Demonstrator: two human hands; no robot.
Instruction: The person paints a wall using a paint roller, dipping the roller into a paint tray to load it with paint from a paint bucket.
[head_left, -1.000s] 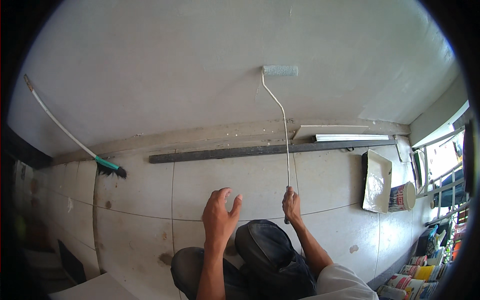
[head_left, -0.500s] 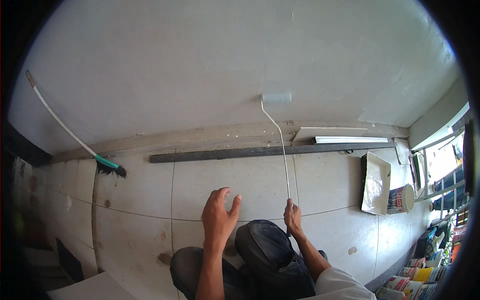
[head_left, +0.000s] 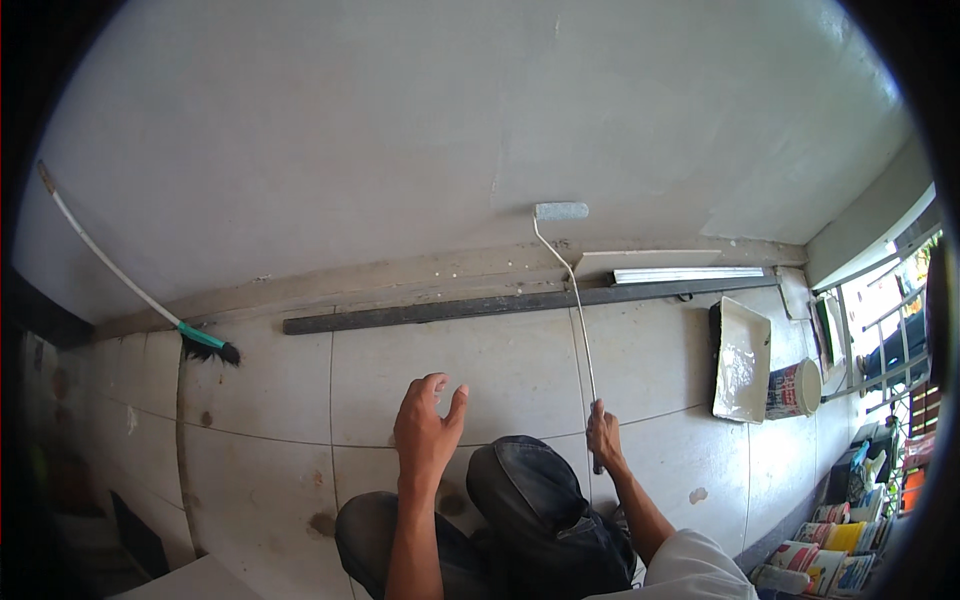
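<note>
Paint roller (head_left: 562, 211) sits low against the grey wall (head_left: 400, 140), its handle (head_left: 598, 466) clamped in the right hand's (head_left: 604, 438) grip. From my remote post, I see the left hand (head_left: 428, 430) over the tiled floor (head_left: 470, 350), thumb and fingers apart.

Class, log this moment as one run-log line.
right hand: grips roller handle | roller sleeve: at grey wall | left hand: empty, fingers curled | paint tray: on floor, right, beside bucket
</note>
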